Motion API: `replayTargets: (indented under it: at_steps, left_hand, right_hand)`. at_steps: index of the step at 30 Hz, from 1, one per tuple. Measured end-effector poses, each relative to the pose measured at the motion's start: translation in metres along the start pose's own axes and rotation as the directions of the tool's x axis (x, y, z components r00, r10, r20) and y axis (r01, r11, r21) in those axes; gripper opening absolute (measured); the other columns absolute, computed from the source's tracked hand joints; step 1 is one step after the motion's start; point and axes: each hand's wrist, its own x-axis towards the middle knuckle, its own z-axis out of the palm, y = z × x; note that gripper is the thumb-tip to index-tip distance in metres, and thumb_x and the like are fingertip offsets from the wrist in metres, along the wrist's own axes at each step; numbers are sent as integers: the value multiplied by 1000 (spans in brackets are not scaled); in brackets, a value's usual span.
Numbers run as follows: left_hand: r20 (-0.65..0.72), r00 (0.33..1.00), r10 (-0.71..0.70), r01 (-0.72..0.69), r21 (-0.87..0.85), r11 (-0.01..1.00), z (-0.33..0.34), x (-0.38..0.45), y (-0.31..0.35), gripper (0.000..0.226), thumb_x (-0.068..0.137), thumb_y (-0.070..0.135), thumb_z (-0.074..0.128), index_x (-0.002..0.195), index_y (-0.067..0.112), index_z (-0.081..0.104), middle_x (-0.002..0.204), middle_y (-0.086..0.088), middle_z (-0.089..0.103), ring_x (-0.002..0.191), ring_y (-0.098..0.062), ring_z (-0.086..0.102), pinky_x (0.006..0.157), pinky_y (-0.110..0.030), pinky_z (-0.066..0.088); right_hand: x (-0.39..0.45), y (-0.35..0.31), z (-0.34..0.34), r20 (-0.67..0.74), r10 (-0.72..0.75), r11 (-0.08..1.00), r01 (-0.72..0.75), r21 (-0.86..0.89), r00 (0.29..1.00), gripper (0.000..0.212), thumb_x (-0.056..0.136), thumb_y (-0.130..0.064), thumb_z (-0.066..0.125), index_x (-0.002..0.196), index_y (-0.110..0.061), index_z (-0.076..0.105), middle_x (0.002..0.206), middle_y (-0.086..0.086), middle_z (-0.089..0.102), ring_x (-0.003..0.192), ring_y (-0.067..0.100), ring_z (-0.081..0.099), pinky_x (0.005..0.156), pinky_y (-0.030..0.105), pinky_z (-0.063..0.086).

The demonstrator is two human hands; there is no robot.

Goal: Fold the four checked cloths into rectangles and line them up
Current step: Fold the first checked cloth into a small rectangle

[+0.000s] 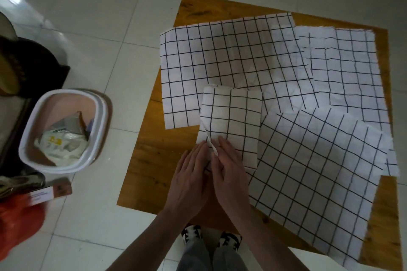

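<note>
Four white cloths with a black check lie on a wooden table. A folded cloth rests near the table's front left, partly on the others. My left hand and my right hand meet at its near left corner and pinch a raised edge of it between the fingertips. A large flat cloth spreads across the back. Another open cloth lies at the back right, and a third open cloth lies tilted at the front right, overhanging the table's near edge.
A white bin with rubbish in it stands on the tiled floor left of the table. A small box, an orange object and dark items sit at the far left. My shoes show below the table edge.
</note>
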Motion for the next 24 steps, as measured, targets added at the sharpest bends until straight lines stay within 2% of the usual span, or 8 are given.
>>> replayTargets:
  at_steps: [4, 8, 12, 15, 18, 21, 23, 24]
  left_hand:
    - [-49, 999, -14, 12, -48, 999, 2, -1, 1, 70, 107, 44, 45, 164, 13, 20, 169, -5, 32, 157, -14, 26, 126, -49, 29]
    - [-80, 996, 44, -43, 14, 999, 7, -2, -3, 69, 105, 43, 49, 162, 11, 25, 165, -10, 38, 155, -21, 32, 122, -53, 37]
    - [-81, 997, 13, -6, 93, 996, 10, -4, -5, 66, 104, 47, 50, 160, 16, 34, 163, -11, 40, 155, -28, 31, 123, -52, 34]
    - [-103, 994, -23, 39, 149, 988, 9, -5, -7, 59, 104, 45, 50, 157, 19, 43, 163, -14, 36, 154, -32, 29, 123, -48, 29]
    - [-94, 996, -6, 23, 185, 982, 7, -5, -9, 57, 105, 41, 49, 156, 18, 44, 164, -13, 34, 154, -30, 28, 125, -48, 25]
    - [-75, 997, 7, 9, 201, 979, 6, -5, -10, 57, 107, 42, 41, 158, 17, 40, 165, -10, 34, 156, -28, 26, 126, -47, 20]
    - [-71, 997, 8, 6, 207, 978, 6, -5, -10, 57, 108, 42, 40, 159, 16, 39, 166, -9, 35, 156, -26, 26, 126, -47, 20]
    - [-73, 997, 9, 6, 207, 978, 6, -5, -9, 57, 107, 41, 40, 159, 16, 39, 165, -9, 36, 156, -26, 27, 126, -47, 20]
  right_hand:
    - [4, 5, 8, 9, 12, 996, -12, -93, 1000, 55, 108, -52, 27, 154, -25, 44, 162, -3, 42, 156, 12, 24, 126, 44, 31]
    - [5, 3, 13, 88, 37, 990, -24, -138, 995, 84, 101, -70, 1, 160, -21, 35, 168, -5, 30, 159, 9, 9, 131, 43, 14]
    - [6, -1, 6, 118, 61, 993, -47, -112, 991, 89, 98, -73, -5, 160, -22, 33, 169, -8, 29, 158, 3, 8, 131, 36, 9]
    - [11, -3, -8, 53, 20, 992, -14, -123, 998, 75, 105, -64, 8, 153, -21, 48, 158, -6, 46, 151, 8, 30, 125, 35, 25]
    - [26, 2, -29, -179, -9, 985, -22, -173, 984, 46, 109, -47, 36, 139, -20, 58, 141, -2, 57, 133, 15, 46, 106, 32, 36]
    - [47, 16, -54, -323, 166, 977, -200, -75, 932, 44, 104, -36, 57, 144, -18, 51, 142, 4, 51, 131, 19, 43, 102, 35, 41]
    - [59, 24, -68, -281, 299, 953, -297, 51, 912, 55, 102, -34, 63, 149, -15, 44, 140, 8, 50, 126, 20, 50, 99, 34, 51]
    - [64, 25, -73, -238, 357, 933, -335, 129, 903, 57, 102, -33, 64, 150, -13, 42, 134, 7, 54, 118, 19, 57, 92, 25, 54]
